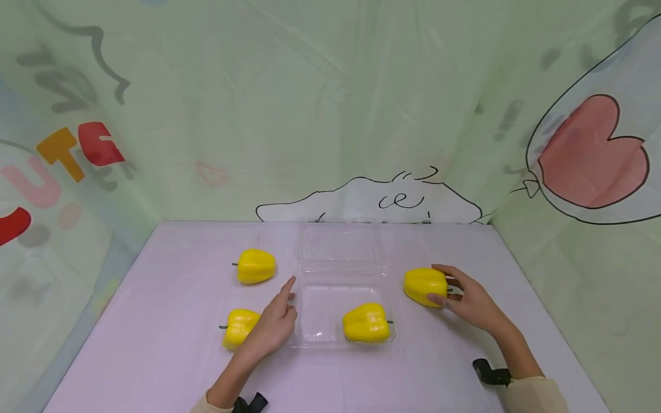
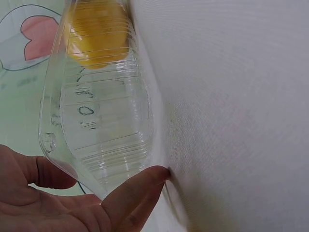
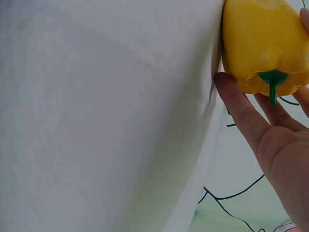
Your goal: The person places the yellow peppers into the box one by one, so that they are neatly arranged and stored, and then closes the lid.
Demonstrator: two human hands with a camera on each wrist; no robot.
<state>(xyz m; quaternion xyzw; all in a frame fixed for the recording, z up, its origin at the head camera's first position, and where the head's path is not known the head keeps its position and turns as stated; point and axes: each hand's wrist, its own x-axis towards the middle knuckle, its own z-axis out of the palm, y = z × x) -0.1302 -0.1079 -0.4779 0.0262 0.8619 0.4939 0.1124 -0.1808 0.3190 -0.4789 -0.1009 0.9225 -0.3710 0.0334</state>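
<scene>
Backdrop (image 1: 310, 103): pale green cloth behind the box (image 1: 320, 315), bright letters (image 1: 63, 150) off to its left, a red heart (image 1: 594, 158) off to its right.
Table (image 1: 129, 355): white-covered, under the box and out to either side of it.
Near-left pepper (image 1: 238, 328): yellow, left of the box's near half, partly hidden by the left hand (image 1: 273, 330).
Far-left pepper (image 1: 256, 266): left of the box too, farther back, stem pointing away from it.
Left hand: at the box's left edge, fingers spread, one pointing straight along it; from where I stand I can't tell whether they press.
Box: clear plastic, lid (image 1: 338, 244) opened out behind the base; it looks thin, so probably light and bendy, best steadied at the rim.
Boxed pepper (image 1: 365, 323): inside the box's base, at the right end.
Right pepper (image 1: 420, 285): just right of the box; glossy, likely firm, light and slightly slippery, so I'd grip its broad sides and spare the stem.
Right hand (image 1: 477, 301): right of the box, thumb and fingers pinching the right pepper from its stem end.
</scene>
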